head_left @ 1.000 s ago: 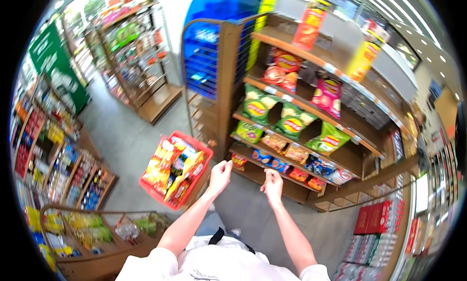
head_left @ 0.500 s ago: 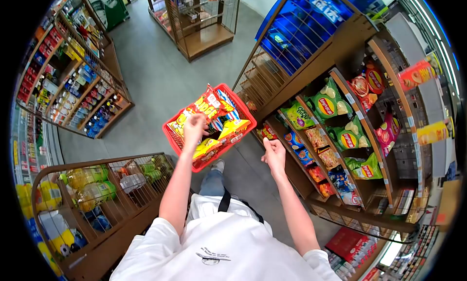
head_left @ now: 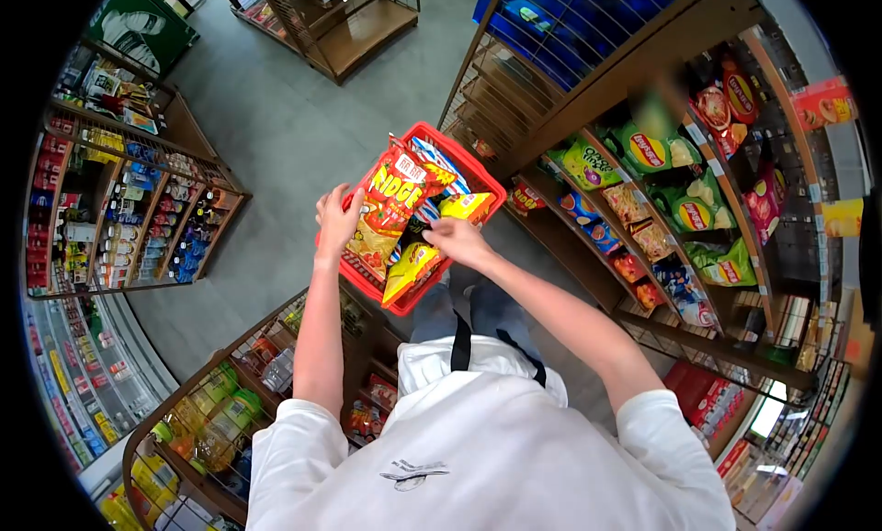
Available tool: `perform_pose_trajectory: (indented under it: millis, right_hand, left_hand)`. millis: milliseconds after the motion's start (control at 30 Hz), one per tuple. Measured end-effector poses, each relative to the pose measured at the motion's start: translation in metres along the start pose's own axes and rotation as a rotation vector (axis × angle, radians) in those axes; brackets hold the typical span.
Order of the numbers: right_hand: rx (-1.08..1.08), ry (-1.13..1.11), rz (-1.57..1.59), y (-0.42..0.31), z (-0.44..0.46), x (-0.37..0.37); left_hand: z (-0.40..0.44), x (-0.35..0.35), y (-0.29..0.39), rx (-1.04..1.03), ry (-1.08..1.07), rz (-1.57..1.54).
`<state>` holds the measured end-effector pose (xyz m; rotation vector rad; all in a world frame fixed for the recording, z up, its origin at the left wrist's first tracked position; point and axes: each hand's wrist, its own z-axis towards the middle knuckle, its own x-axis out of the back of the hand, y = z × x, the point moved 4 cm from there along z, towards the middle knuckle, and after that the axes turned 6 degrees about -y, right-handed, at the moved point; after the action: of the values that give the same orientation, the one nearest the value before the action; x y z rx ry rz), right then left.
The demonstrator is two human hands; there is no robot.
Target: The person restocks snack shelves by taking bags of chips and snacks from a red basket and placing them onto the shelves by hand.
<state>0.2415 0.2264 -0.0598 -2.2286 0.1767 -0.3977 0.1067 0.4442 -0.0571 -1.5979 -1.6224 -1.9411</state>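
Note:
A red shopping basket (head_left: pixel 424 303) sits before me, filled with snack bags. A large red chip bag (head_left: pixel 390 196) lies tilted on top, beside a yellow snack bag (head_left: pixel 410 272) at the near side and another yellow snack bag (head_left: pixel 467 206) at the right. My left hand (head_left: pixel 338 222) is curled over the basket's left rim, next to the red bag. Over the basket's middle, my right hand (head_left: pixel 457 241) has its fingertips pinched together between the two yellow bags. Whatever lies between those fingertips is hidden.
A shelf (head_left: pixel 606 283) of chip bags stands close on the right, with a blue display (head_left: pixel 579 16) behind it. To the near left is a wire-sided rack (head_left: pixel 230 361) of bottles. Another stocked shelf (head_left: pixel 138 196) is farther left, across grey floor (head_left: pixel 276 118).
My left hand has moved from above the bags to the basket's left rim. My right hand has come in from the right to the basket. The red bag now shows more fully.

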Motion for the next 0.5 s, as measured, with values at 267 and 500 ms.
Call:
perform_pose_trajectory:
  millis: [267,500]
  right_hand:
    - [-0.106,-0.105,0.738,-0.034,0.036,-0.047]
    - [-0.197,0.043,0.679,-0.013,0.058,-0.06]
  left_hand:
    - [0.001,-0.016,-0.025,0.061,-0.381,-0.175]
    - [-0.007,-0.007,-0.014,0.012,-0.304,-0.128]
